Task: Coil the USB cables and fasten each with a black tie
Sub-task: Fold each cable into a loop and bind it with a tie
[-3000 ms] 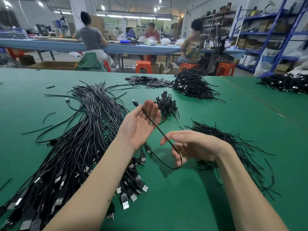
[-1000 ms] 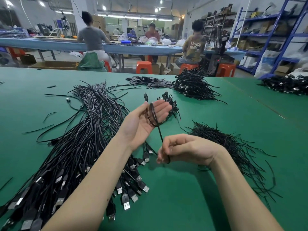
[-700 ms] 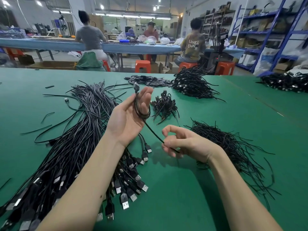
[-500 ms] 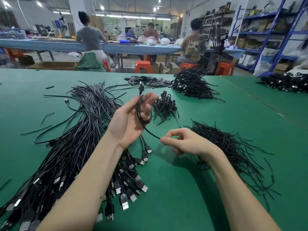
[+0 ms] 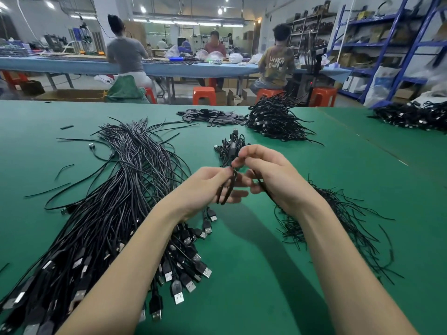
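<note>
Head view. Thin black USB cable (image 5: 226,188): now a finished narrow coil above the green felt-covered table (image 5: 254,274), pinched in the left hand (image 5: 205,187); half a second ago its tail still ran out to the right hand (image 5: 271,175). That hand has closed in, fingers curled round a black strand at the coil; whether tie or cable tail cannot be told.

Surroundings: large bundle of uncoiled black USB cables (image 5: 116,209) left; loose heap of thin black ties (image 5: 338,226) right, partly hidden by the right forearm; small pile of tied coils (image 5: 229,148) behind the hands.

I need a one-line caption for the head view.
Both hands, left hand and right hand, hold a coiled USB cable above the green table.
</note>
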